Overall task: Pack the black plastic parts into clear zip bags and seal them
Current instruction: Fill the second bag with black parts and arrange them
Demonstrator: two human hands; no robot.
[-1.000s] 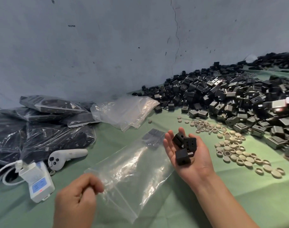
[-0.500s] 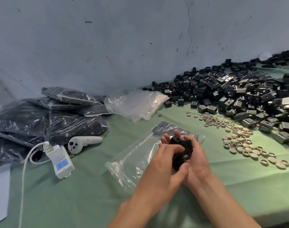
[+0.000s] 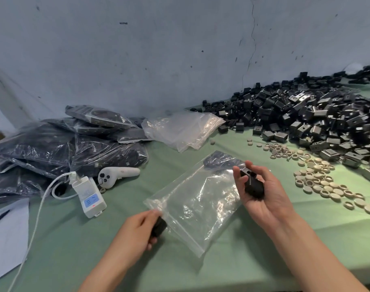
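Clear zip bag [image 3: 201,199] lies flat on green table [image 3: 264,256], centre-front. L hand [image 3: 137,230] grips one black part [image 3: 158,227] right at bag's near-left corner. R hand [image 3: 264,197], palm up at bag's far-right edge, cups a cluster of black parts [image 3: 253,185], fingers bent round them. Loose pile [image 3: 316,116] sits back right w/ beige rings [image 3: 318,178] just in front; filled bags [image 3: 74,148] far left, empty bags [image 3: 184,129] behind

Glossy clear plastic zip bag [image 3: 197,200]; matt black plastic parts [image 3: 252,184]; green cloth table [image 3: 306,218].
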